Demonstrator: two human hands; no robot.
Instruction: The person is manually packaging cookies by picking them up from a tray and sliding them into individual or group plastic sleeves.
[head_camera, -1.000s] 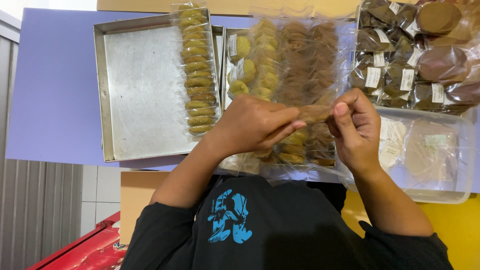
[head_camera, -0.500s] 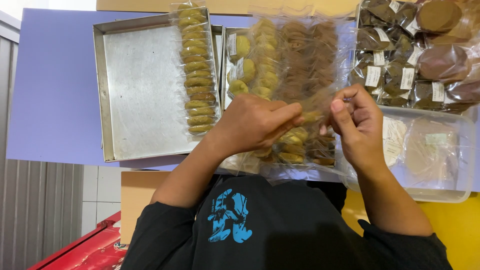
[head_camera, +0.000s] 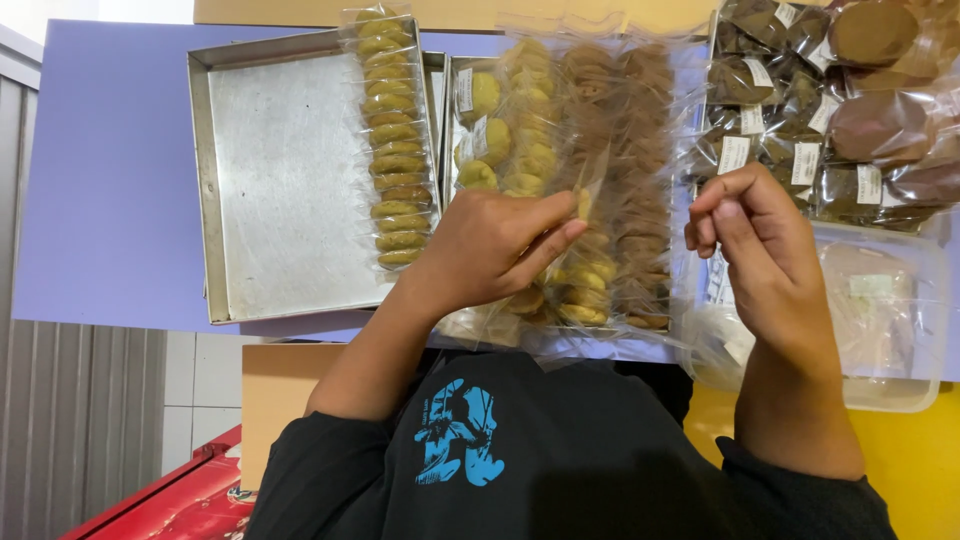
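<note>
While our left hand (head_camera: 495, 250) pinches the clear cookie sleeve (head_camera: 590, 200), its long axis running straight away from us, our right hand (head_camera: 760, 250) hovers empty, loosely curled, just to its right.

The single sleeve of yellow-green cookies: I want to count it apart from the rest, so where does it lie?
In the head view, the sleeve of yellow-green cookies lies along the right edge of the metal tray, left of the left hand.

Open metal fills the left two-thirds of my baking tray (head_camera: 285, 180), at ten o'clock from my hands, with bare purple tabletop (head_camera: 100, 170) beyond it at nine. At twelve, wrapped cookie rows (head_camera: 590, 170) crowd the way; packaged dark cookies (head_camera: 800, 100) and a plastic tub (head_camera: 900, 330) block two to three o'clock.
</note>
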